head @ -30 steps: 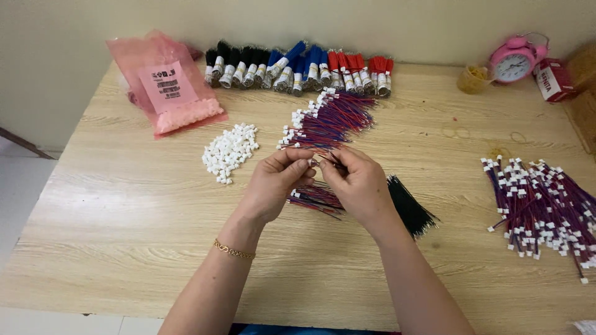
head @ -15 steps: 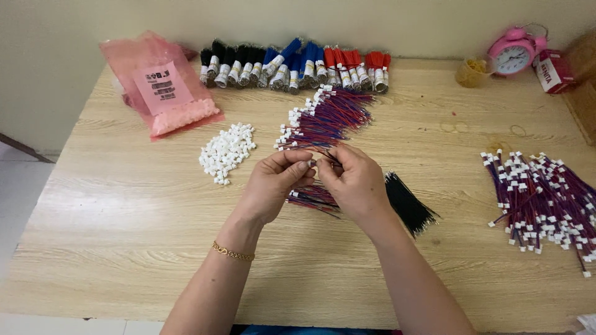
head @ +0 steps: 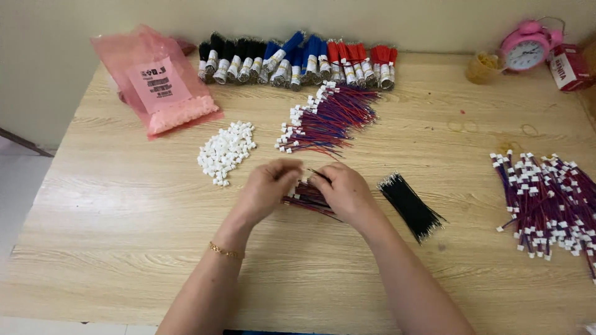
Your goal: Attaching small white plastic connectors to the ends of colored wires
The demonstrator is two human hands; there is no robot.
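Wooden table point(head: 124, 248) bears white connectors point(head: 226, 151) at 10 o'clock; left hand point(head: 268, 189) and right hand point(head: 344, 191) pinch, seemingly, 1 black wire point(head: 315, 174) over red-blue leads point(head: 307, 200).

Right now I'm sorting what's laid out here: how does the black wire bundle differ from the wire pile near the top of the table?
The black wire bundle is one colour; the wire pile mixes red and blue strands. The pile's wires end in small white connectors at their left ends; the black bundle shows bare ends with no connectors. The bundle lies beside the right hand; the pile lies further up the wooden table, away from both hands. Both are short cut wires lying roughly parallel.
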